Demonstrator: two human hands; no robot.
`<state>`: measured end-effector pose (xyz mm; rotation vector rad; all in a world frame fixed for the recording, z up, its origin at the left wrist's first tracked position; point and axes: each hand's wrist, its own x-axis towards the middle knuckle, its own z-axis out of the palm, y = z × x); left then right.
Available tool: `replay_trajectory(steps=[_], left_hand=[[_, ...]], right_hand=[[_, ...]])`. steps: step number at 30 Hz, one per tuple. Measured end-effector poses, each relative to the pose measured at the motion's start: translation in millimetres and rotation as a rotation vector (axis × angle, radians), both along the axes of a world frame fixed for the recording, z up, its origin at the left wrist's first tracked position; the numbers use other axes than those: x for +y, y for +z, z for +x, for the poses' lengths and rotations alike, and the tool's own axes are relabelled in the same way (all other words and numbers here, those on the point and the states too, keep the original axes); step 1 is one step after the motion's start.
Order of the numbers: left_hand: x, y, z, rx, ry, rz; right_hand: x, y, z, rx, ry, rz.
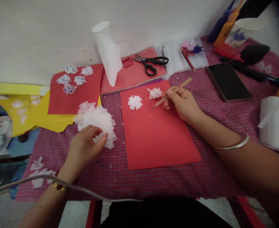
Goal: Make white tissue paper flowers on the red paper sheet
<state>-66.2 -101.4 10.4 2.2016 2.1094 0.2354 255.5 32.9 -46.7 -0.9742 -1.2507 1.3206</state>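
My left hand (83, 148) pinches the near edge of a pile of white tissue paper pieces (98, 119) on the checked cloth. My right hand (181, 101) grips a thin wooden stick (171, 92), its tip pointing down-left onto a red paper sheet (157, 133). Two small white tissue flowers sit at the top of that sheet: one (135, 102) to the left, one (155, 92) just beside the stick's tip.
A second red sheet (75, 91) with several blue-speckled tissue flowers lies at back left over yellow paper (42, 115). Black scissors (151, 62), a white paper roll (108, 52), a dark phone (227, 81), a cup (245, 30) and a white box (276, 125) line the back and right.
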Motion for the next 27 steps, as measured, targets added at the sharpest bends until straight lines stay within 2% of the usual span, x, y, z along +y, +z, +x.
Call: replay_trajectory(steps=[3, 5, 9, 12, 15, 19, 21, 23, 27], left_hand=[[-1, -3.4, 18, 0.254, -0.065, -0.01], [0, -5.7, 25, 0.349, -0.067, -0.055], [3, -9.4, 20, 0.335, -0.032, -0.078], [5, -3.7, 4, 0.106, 0.032, -0.111], [9, 19.5, -5, -0.222, 0.085, -0.086], [23, 60.2, 12, -0.496, 0.091, -0.013], [36, 69.1, 28, -0.627, 0.075, -0.036], [55, 65.7, 46, -0.79, 0.048, -0.106], [99, 35.3, 84, -1.145, -0.004, -0.269]], right_hand=[[0, 0.1, 0, -0.009, 0.009, 0.002], [0, -0.5, 0, -0.015, 0.016, 0.004], [0, -0.5, 0, -0.024, 0.019, -0.001], [0, 0.9, 0, -0.022, 0.02, -0.002], [0, 0.8, 0, -0.004, 0.022, -0.014], [1, -0.7, -1, 0.08, 0.016, -0.04], [1, 1.0, -1, 0.138, 0.015, -0.053], [1, 5.5, 0, 0.218, 0.013, -0.053], [0, 18.0, 3, 0.373, 0.011, -0.029]])
